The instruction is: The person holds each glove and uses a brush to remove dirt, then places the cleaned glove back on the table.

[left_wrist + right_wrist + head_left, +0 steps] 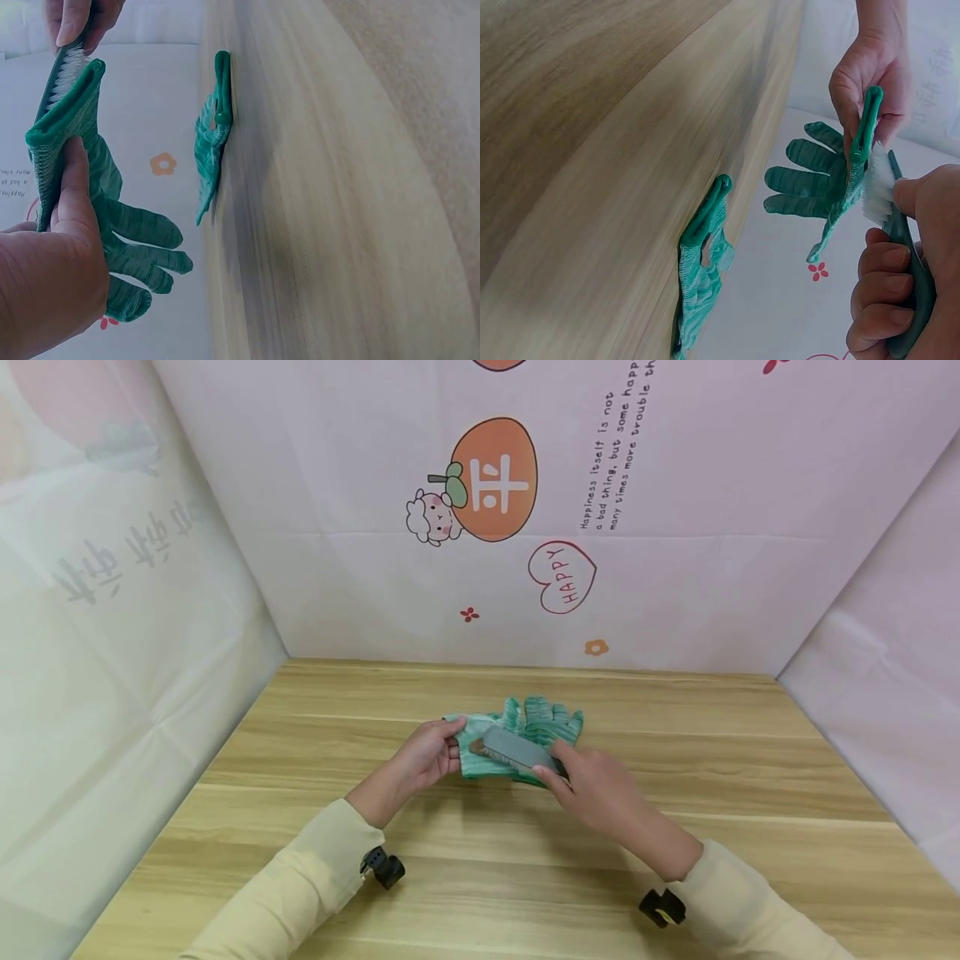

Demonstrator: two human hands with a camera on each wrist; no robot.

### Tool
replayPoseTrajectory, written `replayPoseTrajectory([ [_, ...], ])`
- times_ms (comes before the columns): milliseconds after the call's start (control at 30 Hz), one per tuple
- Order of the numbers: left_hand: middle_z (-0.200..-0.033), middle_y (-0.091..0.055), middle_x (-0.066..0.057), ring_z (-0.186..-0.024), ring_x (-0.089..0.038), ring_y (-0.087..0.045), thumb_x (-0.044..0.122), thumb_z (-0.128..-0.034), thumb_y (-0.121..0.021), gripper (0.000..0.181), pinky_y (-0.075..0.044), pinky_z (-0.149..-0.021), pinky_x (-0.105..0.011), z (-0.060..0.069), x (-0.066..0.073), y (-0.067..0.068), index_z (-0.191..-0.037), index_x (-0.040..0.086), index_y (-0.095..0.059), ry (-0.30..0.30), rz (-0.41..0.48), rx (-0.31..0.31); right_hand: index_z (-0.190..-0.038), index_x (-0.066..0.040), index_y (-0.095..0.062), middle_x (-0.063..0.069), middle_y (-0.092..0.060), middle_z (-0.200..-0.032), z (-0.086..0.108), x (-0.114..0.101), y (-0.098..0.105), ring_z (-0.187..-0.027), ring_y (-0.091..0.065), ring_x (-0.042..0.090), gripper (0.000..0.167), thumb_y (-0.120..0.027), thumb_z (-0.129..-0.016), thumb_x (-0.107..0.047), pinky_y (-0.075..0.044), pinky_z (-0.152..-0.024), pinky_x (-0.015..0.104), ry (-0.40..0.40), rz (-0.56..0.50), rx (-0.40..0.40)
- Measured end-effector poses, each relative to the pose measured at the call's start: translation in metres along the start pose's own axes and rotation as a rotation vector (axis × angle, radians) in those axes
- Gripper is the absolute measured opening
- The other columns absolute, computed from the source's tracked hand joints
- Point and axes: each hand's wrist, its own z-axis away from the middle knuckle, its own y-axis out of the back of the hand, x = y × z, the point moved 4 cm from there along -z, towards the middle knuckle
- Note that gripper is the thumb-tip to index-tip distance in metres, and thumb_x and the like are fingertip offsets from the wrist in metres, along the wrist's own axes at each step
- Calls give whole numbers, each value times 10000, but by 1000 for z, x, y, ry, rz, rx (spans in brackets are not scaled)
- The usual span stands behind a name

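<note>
A green knit glove (474, 768) hangs above the table from my left hand (429, 755), which pinches it near the cuff. In the left wrist view the limp fingers of this glove (142, 225) dangle beside the hand. My right hand (603, 789) grips the handle of a grey-green brush (517, 749). White bristles on the brush (879, 184) lie against the glove's outer face, close to the cuff. A second green glove (705, 274) lies on the table beneath, partly hidden by the brush and first glove in the head view.
The wood-grain table (480, 877) runs back to a white printed cloth wall (360, 568). More white cloth hangs at the left (187, 693) and right sides. Small black devices (384, 867) are strapped at both wrists.
</note>
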Motion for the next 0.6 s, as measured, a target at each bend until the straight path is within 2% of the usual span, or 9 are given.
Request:
replayPoseTrajectory([
  [333, -832, -683, -72, -783, -162, -692, 178, -1068, -393, 266, -566, -727, -304, 3, 1, -2, -1030, -24, -561, -21, -39, -31, -895, -94, -538, -58, -409, -569, -7, -7, 10, -459, -367, 76, 305, -536, -1008, -378, -321, -433, 240, 11, -36, 41],
  [600, -829, -682, -78, -791, -164, -689, 193, -1072, -382, 301, -562, -736, -313, 2, -1, -6, -1053, -33, -579, -19, -45, -35, -937, -73, -567, -65, -417, -569, -16, -20, 8, -433, -379, 76, 327, -569, -987, -396, -315, -405, 238, 62, 66, 23],
])
